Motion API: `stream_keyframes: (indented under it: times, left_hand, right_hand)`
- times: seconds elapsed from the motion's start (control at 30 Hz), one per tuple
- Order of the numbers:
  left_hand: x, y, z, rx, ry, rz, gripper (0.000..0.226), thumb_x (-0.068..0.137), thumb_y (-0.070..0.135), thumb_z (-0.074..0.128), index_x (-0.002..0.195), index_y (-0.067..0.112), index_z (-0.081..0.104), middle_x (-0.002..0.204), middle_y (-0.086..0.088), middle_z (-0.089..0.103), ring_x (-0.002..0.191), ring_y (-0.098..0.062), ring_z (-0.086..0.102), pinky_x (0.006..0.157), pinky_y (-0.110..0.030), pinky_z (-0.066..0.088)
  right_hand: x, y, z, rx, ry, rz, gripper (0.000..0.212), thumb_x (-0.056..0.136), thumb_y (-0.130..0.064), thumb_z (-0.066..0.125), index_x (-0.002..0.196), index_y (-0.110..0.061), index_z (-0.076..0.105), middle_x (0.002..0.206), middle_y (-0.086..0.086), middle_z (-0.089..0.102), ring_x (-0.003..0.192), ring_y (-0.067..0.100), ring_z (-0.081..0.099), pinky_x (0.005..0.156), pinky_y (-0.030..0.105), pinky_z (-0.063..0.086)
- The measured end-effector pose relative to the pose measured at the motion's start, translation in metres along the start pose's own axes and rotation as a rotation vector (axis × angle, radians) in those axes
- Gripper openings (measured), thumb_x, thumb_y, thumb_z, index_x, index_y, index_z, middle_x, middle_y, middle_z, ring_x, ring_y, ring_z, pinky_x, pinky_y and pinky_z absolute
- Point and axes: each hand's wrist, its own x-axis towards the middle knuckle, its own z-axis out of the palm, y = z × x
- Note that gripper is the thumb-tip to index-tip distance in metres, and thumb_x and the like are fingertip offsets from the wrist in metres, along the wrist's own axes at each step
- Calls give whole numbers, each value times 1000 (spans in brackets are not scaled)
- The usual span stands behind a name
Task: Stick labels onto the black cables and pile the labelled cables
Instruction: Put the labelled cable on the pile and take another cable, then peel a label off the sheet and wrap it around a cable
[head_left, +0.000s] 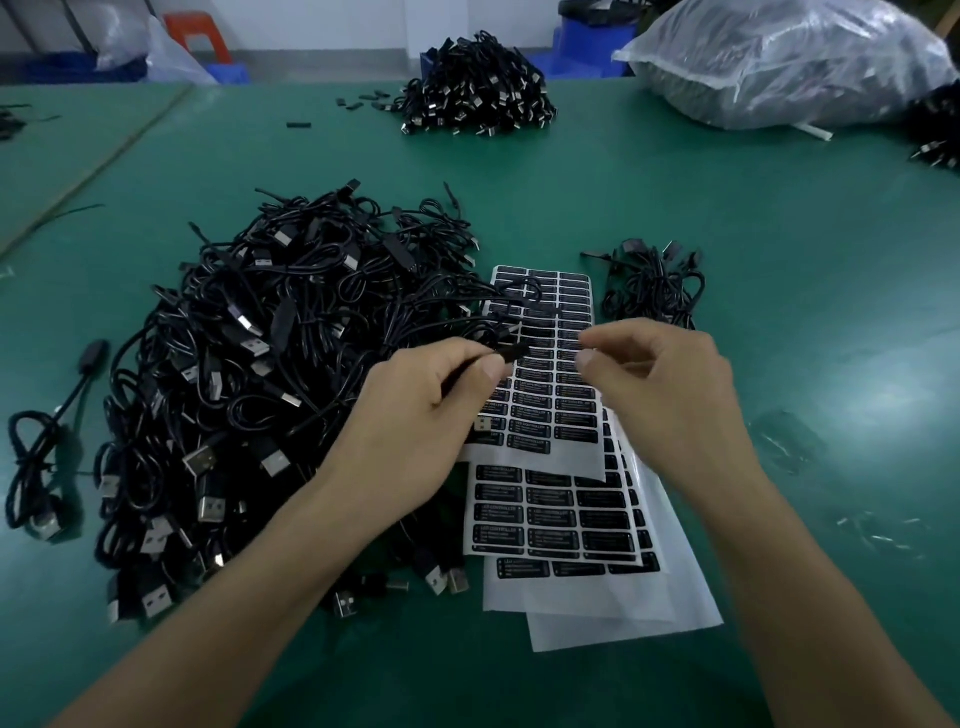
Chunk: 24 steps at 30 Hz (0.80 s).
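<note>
Labelling step in hand: above the label sheet (571, 291), left hand (426, 410) pinches a cable end (511, 353), right hand (660, 384) curls with fingertips nearly closed, label unconfirmed; next move probably requires square alignment.

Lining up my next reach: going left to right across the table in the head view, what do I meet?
Lone cable → big cable heap → label sheets → small cable pile.
</note>
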Motion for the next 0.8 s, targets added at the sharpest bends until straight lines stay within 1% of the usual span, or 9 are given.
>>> stream_keyframes:
  times: [0.07, 0.13, 0.23, 0.3, 0.37, 0.5, 0.6, 0.73, 0.8]
  left_hand:
    - [-1, -1, 2, 6, 5, 3, 50, 99, 55, 37, 90, 19, 71, 49, 13, 41, 46, -5, 38, 49, -21, 41]
    - [-1, -5, 3, 15, 18, 0, 57, 100, 52, 37, 86, 7, 68, 50, 9, 34, 46, -5, 32, 52, -27, 44]
    - [-3, -6, 8, 49, 14, 13, 31, 101, 39, 49, 93, 22, 74, 54, 4, 55, 43, -12, 40, 44, -23, 40]
    - [-7, -8, 14, 123, 19, 30, 24, 101, 39, 51, 95, 29, 72, 68, 3, 66, 58, -17, 57, 58, -35, 51]
    - [-10, -10, 18, 163, 26, 52, 18, 100, 38, 51, 100, 34, 68, 73, 6, 67, 68, -18, 63, 64, -43, 53]
    - [-10, -15, 18, 178, 21, 78, 15, 101, 25, 56, 102, 38, 64, 70, 4, 67, 55, -17, 58, 53, -44, 51]
    - [-9, -16, 18, 252, 28, 93, 23, 100, 15, 58, 92, 36, 65, 65, 9, 64, 45, -11, 49, 45, -34, 46]
    - [-10, -11, 19, 376, -21, 85, 23, 94, 15, 63, 101, 33, 75, 98, 20, 71, 79, 4, 62, 74, -30, 58]
    - [-11, -10, 21, 433, -38, 109, 23, 91, 23, 67, 110, 32, 74, 100, 22, 66, 89, 2, 59, 77, -31, 57]
  right_hand:
    - [2, 2, -5, 67, 2, 93, 15, 95, -22, 63, 96, -33, 73, 90, -17, 72, 86, 1, 68, 84, 26, 58]
    - [4, 0, -9, 226, -49, 226, 14, 97, -21, 61, 102, -29, 71, 100, -9, 70, 98, 14, 68, 87, 36, 58]
    - [6, -5, -16, 515, -98, 420, 10, 99, -20, 61, 105, -24, 67, 113, 0, 65, 104, 25, 67, 81, 39, 59]
    - [6, -7, -20, 607, -96, 490, 8, 98, -23, 62, 104, -23, 67, 118, 3, 63, 106, 29, 66, 81, 46, 60]
    - [6, -7, -23, 646, -93, 537, 10, 96, -25, 63, 106, -22, 66, 121, 4, 61, 107, 31, 65, 82, 52, 59]
    - [5, -10, -25, 681, -111, 597, 35, 93, -31, 67, 126, -22, 59, 124, 6, 59, 108, 33, 65, 77, 55, 60]
    - [4, -12, -26, 708, -125, 627, 33, 93, -33, 66, 124, -23, 61, 126, 6, 58, 109, 35, 63, 75, 59, 59]
    - [4, -13, -29, 704, -120, 629, 31, 93, -36, 65, 122, -24, 62, 128, 5, 57, 110, 35, 62, 75, 61, 58]
    - [4, -13, -30, 705, -126, 625, 35, 93, -37, 65, 125, -24, 61, 129, 5, 56, 111, 35, 62, 76, 62, 58]
